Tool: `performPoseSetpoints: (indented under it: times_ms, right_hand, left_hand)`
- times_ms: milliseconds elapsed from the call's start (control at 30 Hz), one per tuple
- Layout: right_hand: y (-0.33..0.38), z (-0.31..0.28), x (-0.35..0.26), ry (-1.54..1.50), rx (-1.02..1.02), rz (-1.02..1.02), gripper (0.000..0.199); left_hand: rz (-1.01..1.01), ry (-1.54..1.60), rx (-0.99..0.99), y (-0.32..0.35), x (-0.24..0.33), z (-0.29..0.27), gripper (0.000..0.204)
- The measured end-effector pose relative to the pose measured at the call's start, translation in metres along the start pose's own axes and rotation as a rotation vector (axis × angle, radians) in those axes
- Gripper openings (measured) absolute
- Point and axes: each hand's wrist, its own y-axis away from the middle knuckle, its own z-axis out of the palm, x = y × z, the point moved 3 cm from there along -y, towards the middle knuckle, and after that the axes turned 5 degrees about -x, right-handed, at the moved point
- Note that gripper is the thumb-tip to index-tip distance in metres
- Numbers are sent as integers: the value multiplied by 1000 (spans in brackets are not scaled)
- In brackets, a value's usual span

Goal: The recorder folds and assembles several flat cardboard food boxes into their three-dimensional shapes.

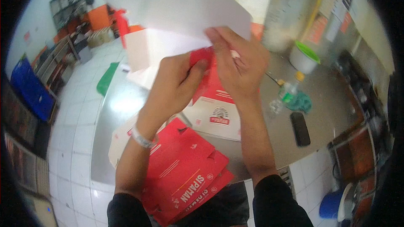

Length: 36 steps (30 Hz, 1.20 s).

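Red and white cardboard: gripped one carton blank (pixel 212 82) in both hands, up above the steel table (pixel 332 96), over its near half. Left hand (pixel 176 86) closed round the red lower part, thumb pressed flat on the printed face. Right hand (pixel 242 65) pinched on the upper edge, fingertips curled onto the big white panel (pixel 176 4) tilted up and away toward the far side.

Looked only partly folded: one bend between the hands, no walls standing, no closed corner, no finished box shape anywhere in view. Judged early in the shaping of this piece, with most folds and tabs left undone.

Below the forearms, at the near edge of the table, a stack of flat red blanks (pixel 185 176), unfolded and fanned a little. Between the stack and the held piece, another flat blank (pixel 216 117), white with a red emblem, spread open on the steel. More white sheets (pixel 141 50) beyond the left hand, also flat. No assembled carton seen on the table.

Off to the right, well apart from the work: a clear water bottle (pixel 287 94) just beside a teal cloth (pixel 304 102), a dark phone (pixel 300 128), and a white tub with a green rim (pixel 305 56). Pale band (pixel 141 138) on the left wrist.
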Motion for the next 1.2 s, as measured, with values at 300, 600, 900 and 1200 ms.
performPoseSetpoints:
  times_ms: [300, 600, 900, 1200]
  right_hand:
    - [38, 79, -9, -612, -41, 213, 35]
    - [27, 76, 8, -335, -87, -84, 33]
    - [24, 98, 45, -447, -319, 263, 39]
    - [22, 76, -12, -375, -188, 105, 70]
  left_hand:
    - [452, -721, 711, 79, -115, -23, 26]
    - [296, -411, 700, 74, -106, -35, 27]
    - [164, -116, 618, 47, -81, -38, 28]
    - [163, 1029, 580, 14, -49, -57, 23]
